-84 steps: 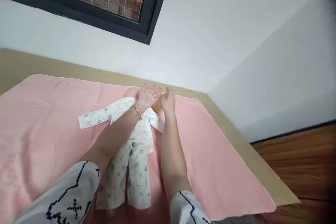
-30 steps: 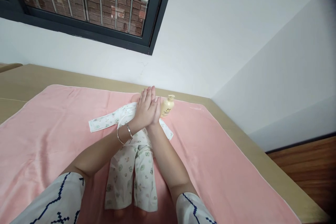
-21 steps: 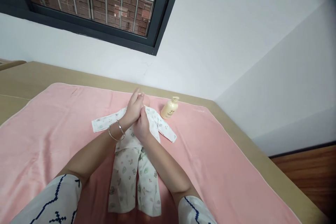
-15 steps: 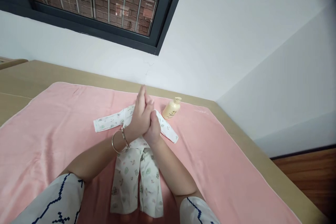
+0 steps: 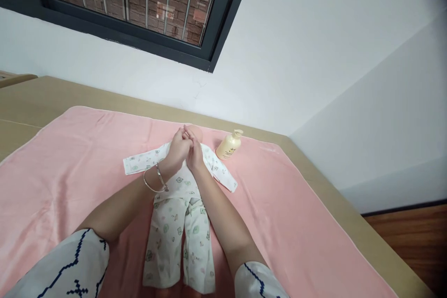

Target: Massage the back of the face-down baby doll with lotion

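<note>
My left hand, with bangles at the wrist, is pressed against my right hand. The left fingers are curled in against the right palm, and the right fingers close around them. No object shows between the hands. Beneath them lies a small figure, apparently a doll, in a white patterned long-sleeved top and matching trousers. A smooth, rounded pink head shows partly behind my hands. Right of them, a cream pump bottle with dark lettering stands upright.
A pink blanket covers most of the wooden surface. Behind it rises a white wall with a dark-framed, barred window at upper left. Reddish wood lies beyond the right edge.
My hands have come down and slightly left. Their upright, palm-to-palm fingers are now curled together. More of the top and the rounded head shows.
</note>
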A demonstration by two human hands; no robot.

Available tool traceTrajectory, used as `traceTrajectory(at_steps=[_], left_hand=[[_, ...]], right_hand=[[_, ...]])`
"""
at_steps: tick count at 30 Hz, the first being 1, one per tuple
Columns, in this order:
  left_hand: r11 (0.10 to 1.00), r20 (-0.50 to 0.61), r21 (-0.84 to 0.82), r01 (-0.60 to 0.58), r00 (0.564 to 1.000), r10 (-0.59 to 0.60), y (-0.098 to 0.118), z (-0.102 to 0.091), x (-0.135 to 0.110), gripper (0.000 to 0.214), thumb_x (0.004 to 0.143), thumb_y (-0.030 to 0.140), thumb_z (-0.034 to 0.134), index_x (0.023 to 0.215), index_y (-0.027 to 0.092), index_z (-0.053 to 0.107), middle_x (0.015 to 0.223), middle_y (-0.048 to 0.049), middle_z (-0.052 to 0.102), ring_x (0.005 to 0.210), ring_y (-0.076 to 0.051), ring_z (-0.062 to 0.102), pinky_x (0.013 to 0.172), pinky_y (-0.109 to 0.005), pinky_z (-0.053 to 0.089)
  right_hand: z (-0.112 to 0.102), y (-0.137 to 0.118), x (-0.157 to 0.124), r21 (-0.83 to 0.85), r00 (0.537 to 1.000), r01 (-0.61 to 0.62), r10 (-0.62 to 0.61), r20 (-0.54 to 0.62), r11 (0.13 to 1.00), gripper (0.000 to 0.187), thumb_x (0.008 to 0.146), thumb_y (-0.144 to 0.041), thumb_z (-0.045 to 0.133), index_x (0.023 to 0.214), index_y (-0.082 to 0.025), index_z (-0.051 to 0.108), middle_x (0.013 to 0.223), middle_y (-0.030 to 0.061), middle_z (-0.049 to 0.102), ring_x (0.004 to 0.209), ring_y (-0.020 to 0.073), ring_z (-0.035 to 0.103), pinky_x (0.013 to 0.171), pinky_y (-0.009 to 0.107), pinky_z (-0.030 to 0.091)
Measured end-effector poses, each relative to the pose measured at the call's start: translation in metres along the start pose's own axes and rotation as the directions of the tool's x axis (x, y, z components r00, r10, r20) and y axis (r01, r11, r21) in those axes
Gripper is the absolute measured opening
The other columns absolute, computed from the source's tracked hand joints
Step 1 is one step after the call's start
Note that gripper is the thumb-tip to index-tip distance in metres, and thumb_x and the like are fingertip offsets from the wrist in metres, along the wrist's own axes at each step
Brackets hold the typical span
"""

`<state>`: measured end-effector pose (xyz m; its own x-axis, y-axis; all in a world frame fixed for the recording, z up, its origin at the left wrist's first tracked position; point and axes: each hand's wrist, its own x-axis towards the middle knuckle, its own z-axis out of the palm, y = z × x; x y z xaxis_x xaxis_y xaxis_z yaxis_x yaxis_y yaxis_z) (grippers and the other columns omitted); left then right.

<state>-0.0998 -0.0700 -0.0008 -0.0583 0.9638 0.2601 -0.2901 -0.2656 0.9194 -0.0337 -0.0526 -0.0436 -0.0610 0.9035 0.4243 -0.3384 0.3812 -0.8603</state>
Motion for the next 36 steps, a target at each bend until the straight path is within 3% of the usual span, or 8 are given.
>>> traceTrajectory(at_steps=[3, 5, 7, 11, 15, 21, 26, 36], left_hand=[[0.991, -0.132, 0.084, 0.106, 0.987, -0.095, -0.004, -0.012, 0.010, 0.029, 0.069, 0.012, 0.058, 0.096, 0.021, 0.062, 0.095, -0.0047, 0.068, 0.106, -0.027, 0.067, 0.105, -0.053, 0.051], [0.982, -0.227, 0.174, 0.073, 0.973, -0.033, -0.008, -0.015, 0.012, 0.031, 0.073, 0.013, 0.058, 0.103, 0.021, 0.063, 0.104, -0.0057, 0.065, 0.110, -0.024, 0.063, 0.106, -0.047, 0.049], [0.959, -0.247, 0.284, -0.011, 0.965, 0.084, -0.017, -0.017, 0.010, 0.027, 0.078, 0.014, 0.058, 0.104, 0.021, 0.064, 0.111, -0.0079, 0.062, 0.114, -0.024, 0.060, 0.107, -0.043, 0.048], [0.890, -0.136, 0.424, -0.170, 0.959, 0.247, -0.041, -0.020, 0.006, 0.022, 0.088, 0.019, 0.054, 0.107, 0.021, 0.063, 0.114, -0.0085, 0.057, 0.111, -0.021, 0.060, 0.103, -0.038, 0.049], [0.846, -0.065, 0.472, -0.249, 0.947, 0.315, -0.053, -0.022, 0.001, 0.020, 0.094, 0.025, 0.049, 0.111, 0.022, 0.061, 0.114, -0.0085, 0.057, 0.109, -0.021, 0.060, 0.101, -0.036, 0.050], [0.843, -0.106, 0.470, -0.263, 0.931, 0.349, -0.052, -0.020, -0.003, 0.020, 0.099, 0.029, 0.043, 0.105, 0.021, 0.061, 0.110, -0.0088, 0.059, 0.107, -0.021, 0.059, 0.099, -0.035, 0.048], [0.858, -0.127, 0.463, -0.220, 0.942, 0.309, -0.053, -0.022, -0.002, 0.018, 0.097, 0.025, 0.044, 0.097, 0.021, 0.062, 0.103, -0.0069, 0.063, 0.100, -0.020, 0.060, 0.094, -0.034, 0.049], [0.767, 0.041, 0.524, -0.369, 0.911, 0.410, -0.060, -0.036, -0.011, 0.024, 0.101, 0.026, 0.040, 0.091, 0.022, 0.061, 0.093, -0.0055, 0.062, 0.091, -0.020, 0.058, 0.085, -0.035, 0.047]], right_hand=[[-0.001, 0.001, -0.001, 0.041, 1.000, 0.009, -0.007, -0.028, 0.999, 0.050, 0.089, -0.055, 0.055, 0.122, -0.020, 0.070, 0.135, 0.0118, 0.067, 0.128, 0.0267, 0.061, 0.115, 0.048, 0.044], [-0.002, -0.001, -0.003, 0.054, 0.998, 0.010, -0.007, -0.061, 0.998, 0.045, 0.087, -0.053, 0.056, 0.110, -0.019, 0.075, 0.126, 0.0118, 0.072, 0.121, 0.0277, 0.065, 0.110, 0.047, 0.049], [-0.003, -0.002, -0.003, 0.043, 0.993, 0.001, 0.004, -0.122, 0.999, 0.035, 0.085, -0.047, 0.061, 0.099, -0.019, 0.077, 0.115, 0.0105, 0.076, 0.113, 0.0271, 0.069, 0.108, 0.046, 0.051], [-0.002, -0.004, -0.006, -0.054, 0.970, -0.022, 0.008, -0.245, 0.998, 0.023, 0.080, -0.033, 0.063, 0.091, -0.019, 0.076, 0.102, 0.0068, 0.079, 0.100, 0.0240, 0.072, 0.101, 0.042, 0.054], [0.001, -0.011, -0.012, -0.196, 0.955, -0.027, -0.033, -0.295, 0.980, 0.024, 0.082, -0.030, 0.056, 0.089, -0.020, 0.076, 0.098, 0.0047, 0.079, 0.096, 0.0222, 0.072, 0.095, 0.039, 0.057], [0.000, -0.018, -0.016, -0.331, 0.967, -0.014, -0.071, -0.244, 0.943, 0.025, 0.082, -0.030, 0.053, 0.088, -0.022, 0.077, 0.095, 0.0028, 0.078, 0.093, 0.0209, 0.070, 0.093, 0.037, 0.055], [-0.001, -0.019, -0.016, -0.466, 0.979, -0.020, -0.077, -0.188, 0.885, 0.029, 0.082, -0.027, 0.050, 0.096, -0.023, 0.076, 0.097, 0.0023, 0.077, 0.091, 0.0204, 0.069, 0.088, 0.035, 0.055], [-0.005, -0.014, -0.025, -0.538, 0.982, 0.038, -0.133, -0.138, 0.842, 0.032, 0.082, -0.021, 0.049, 0.097, -0.023, 0.077, 0.097, 0.0025, 0.078, 0.095, 0.0206, 0.070, 0.092, 0.035, 0.054]])
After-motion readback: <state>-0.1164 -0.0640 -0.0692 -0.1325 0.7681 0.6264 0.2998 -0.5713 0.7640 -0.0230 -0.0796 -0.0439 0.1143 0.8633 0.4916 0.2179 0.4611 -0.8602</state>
